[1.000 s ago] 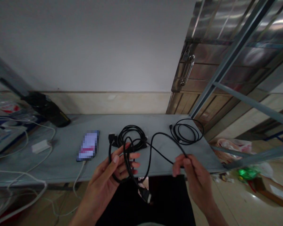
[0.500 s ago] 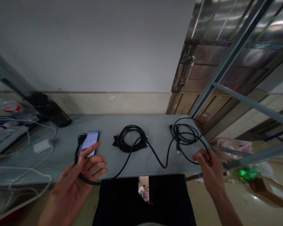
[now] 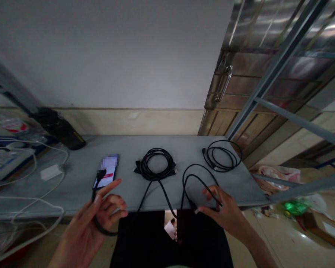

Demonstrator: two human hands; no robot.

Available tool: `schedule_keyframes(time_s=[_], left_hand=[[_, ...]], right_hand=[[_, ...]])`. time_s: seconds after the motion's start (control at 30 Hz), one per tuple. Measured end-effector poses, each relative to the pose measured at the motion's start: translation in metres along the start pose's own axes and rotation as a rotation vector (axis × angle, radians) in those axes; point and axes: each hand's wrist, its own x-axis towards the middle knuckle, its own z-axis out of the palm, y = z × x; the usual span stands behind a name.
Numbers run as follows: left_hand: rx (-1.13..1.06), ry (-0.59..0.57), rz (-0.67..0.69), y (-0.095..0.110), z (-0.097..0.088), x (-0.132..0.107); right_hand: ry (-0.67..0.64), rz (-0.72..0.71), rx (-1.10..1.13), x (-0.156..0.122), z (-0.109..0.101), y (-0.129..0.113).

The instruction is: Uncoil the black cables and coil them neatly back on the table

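Compared with half a second ago, the right hand has come back from the far right edge of the surface toward the middle, and the black cable it holds now makes a tall loop in front of it instead of one long stretched line. The grip of this hand is closed around the cable between thumb and fingers, near the front edge of the surface. The left hand stays almost at the same place, low on the left; its grip pinches the other part of the same cable, with the forefinger pointing out, and the plug end stands up above it, just before the phone. I judge that slack is being gathered between the two hands. The cable hangs partly over the edge. The thick coil in the middle and the thin coil to the right lie untouched on the surface.
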Motion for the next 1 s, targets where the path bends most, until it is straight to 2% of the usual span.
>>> schedule_keyframes(time_s=[0.1, 0.23, 0.37, 0.47, 0.57, 0.67, 0.83, 1.0], left_hand=[[-0.004, -0.048, -0.053, -0.005, -0.004, 0.003], [-0.002, -0.123, -0.094, -0.012, 0.001, 0.002], [0.019, -0.114, -0.071, -0.02, 0.015, -0.005], [0.016, -0.137, -0.069, -0.027, 0.012, -0.001], [0.013, -0.16, -0.099, -0.034, 0.004, 0.006], [0.019, -0.159, -0.112, -0.039, 0.003, 0.009], [-0.014, -0.139, -0.102, -0.042, 0.003, 0.012], [-0.044, -0.09, -0.06, -0.037, -0.017, 0.02]], right_hand=[[-0.108, 0.003, -0.088, -0.006, 0.026, -0.008], [-0.147, -0.017, -0.129, -0.004, 0.054, -0.025], [-0.16, -0.075, -0.218, 0.007, 0.067, -0.04], [-0.189, -0.142, -0.249, 0.013, 0.07, -0.046], [-0.212, -0.157, -0.19, 0.013, 0.068, -0.046], [-0.231, -0.119, -0.031, 0.008, 0.063, -0.043], [-0.09, -0.117, 0.172, -0.001, 0.042, -0.045], [-0.002, -0.035, 0.319, -0.005, 0.009, -0.048]])
